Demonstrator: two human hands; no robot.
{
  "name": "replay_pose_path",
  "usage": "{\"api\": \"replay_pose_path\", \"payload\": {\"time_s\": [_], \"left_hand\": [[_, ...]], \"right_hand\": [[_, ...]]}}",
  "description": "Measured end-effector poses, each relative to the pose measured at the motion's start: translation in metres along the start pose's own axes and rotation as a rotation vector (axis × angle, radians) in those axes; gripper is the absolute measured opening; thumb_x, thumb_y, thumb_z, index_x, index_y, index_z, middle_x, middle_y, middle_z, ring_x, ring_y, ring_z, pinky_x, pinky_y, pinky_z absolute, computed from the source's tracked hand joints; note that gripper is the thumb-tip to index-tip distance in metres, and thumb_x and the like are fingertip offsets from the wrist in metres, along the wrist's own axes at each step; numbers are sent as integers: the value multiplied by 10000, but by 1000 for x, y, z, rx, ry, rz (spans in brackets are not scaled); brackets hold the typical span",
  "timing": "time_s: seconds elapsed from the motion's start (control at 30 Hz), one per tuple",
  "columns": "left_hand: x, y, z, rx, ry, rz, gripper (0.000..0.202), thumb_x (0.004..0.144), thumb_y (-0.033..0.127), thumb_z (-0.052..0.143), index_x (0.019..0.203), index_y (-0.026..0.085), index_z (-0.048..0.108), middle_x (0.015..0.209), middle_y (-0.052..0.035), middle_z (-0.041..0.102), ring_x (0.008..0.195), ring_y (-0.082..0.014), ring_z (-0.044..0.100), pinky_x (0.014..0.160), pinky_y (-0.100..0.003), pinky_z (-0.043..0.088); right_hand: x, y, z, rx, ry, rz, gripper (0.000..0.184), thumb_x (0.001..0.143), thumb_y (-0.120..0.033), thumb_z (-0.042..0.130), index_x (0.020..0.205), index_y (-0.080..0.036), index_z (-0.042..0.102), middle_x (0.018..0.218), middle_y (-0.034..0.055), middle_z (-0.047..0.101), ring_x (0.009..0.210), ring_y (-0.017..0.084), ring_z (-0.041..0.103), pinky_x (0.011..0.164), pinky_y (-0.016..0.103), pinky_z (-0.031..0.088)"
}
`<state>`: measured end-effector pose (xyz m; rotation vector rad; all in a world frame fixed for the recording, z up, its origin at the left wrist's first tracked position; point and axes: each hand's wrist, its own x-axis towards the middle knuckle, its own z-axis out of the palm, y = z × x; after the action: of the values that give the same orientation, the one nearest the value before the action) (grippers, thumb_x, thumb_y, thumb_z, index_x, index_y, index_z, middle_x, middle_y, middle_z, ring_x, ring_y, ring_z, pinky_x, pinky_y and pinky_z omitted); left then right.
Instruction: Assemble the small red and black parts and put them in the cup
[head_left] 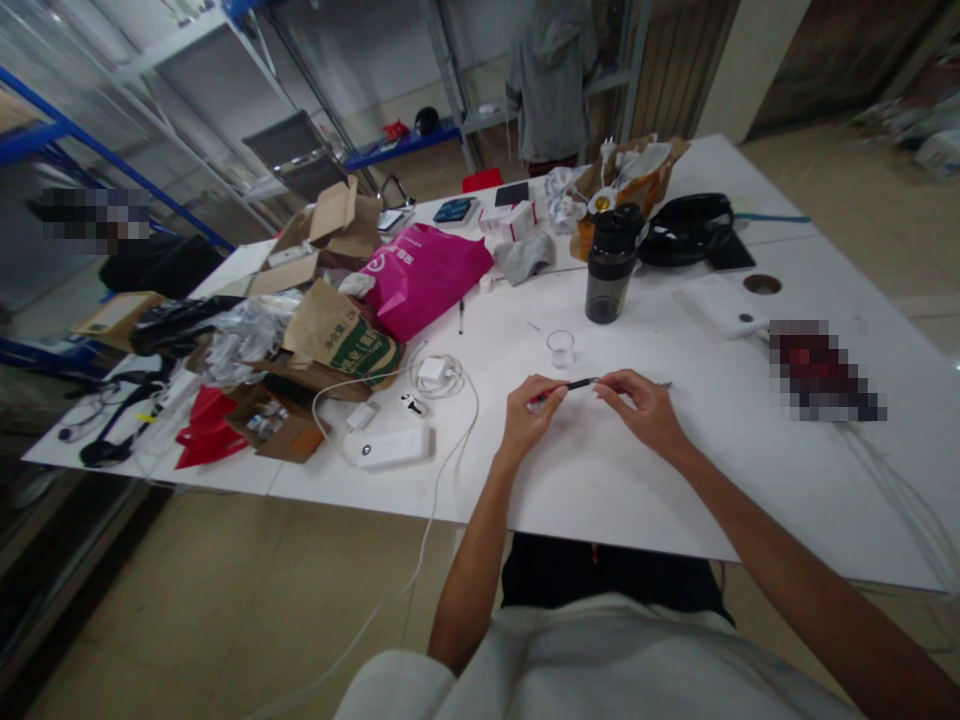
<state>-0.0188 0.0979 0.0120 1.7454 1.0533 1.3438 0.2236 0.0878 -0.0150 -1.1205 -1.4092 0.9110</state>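
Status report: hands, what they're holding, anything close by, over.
Slim black pen pinched between left hand and right hand, level over the white table. Small clear cup just behind, apart. Farther back, dark bottle.

Table (pixel 600 480), near edge: a pen (pixel 574 385) lies crosswise between the left hand (pixel 529 412) and the right hand (pixel 645 410), pinched at either end by the fingers (pixel 611 385). Directly behind the pen stands a small cup (pixel 560 347), behind that a bottle (pixel 611 262), with a shopping bag (pixel 420 275) lying to the bottle's left. Left of the left hand lie a flat device (pixel 390 447) and, behind it, a charger (pixel 435 372) within its coiled cable; further left, a paper sack (pixel 341 340) sits in front of open cardboard boxes (pixel 334 225), and a person (pixel 551 80) stands behind the table's far end.
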Motion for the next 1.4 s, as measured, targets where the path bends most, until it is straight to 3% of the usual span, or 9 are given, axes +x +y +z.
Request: {"api": "replay_pose_path", "payload": {"time_s": [0.23, 0.67, 1.4], "left_hand": [[0, 2, -1, 30, -46, -33, 533, 1127, 666, 730, 879, 205, 835, 885, -69, 791, 825, -189, 673, 810, -352, 528], [0, 3, -1, 23, -51, -47, 555, 1123, 660, 733, 821, 200, 806, 851, -55, 761, 786, -175, 646, 778, -342, 502], [0, 0, 0, -24, -40, 0, 314, 1061, 526, 877, 1066, 214, 915, 983, -84, 846, 860, -184, 722, 838, -349, 574]], "right_hand": [[-1, -2, 1, -25, -2, -29, 371, 1011, -651, 877, 1084, -290, 831, 1057, 70, 843, 939, 282, 794, 907, 491, 685], [0, -16, -2, -63, -39, -84, 321, 1050, -625, 838, 1069, -305, 852, 1016, 57, 838, 914, 281, 774, 863, 478, 635], [0, -11, -4, -83, -65, -52, 389, 1086, -645, 780, 983, -270, 803, 932, 45, 815, 893, 263, 768, 861, 429, 577]]}}
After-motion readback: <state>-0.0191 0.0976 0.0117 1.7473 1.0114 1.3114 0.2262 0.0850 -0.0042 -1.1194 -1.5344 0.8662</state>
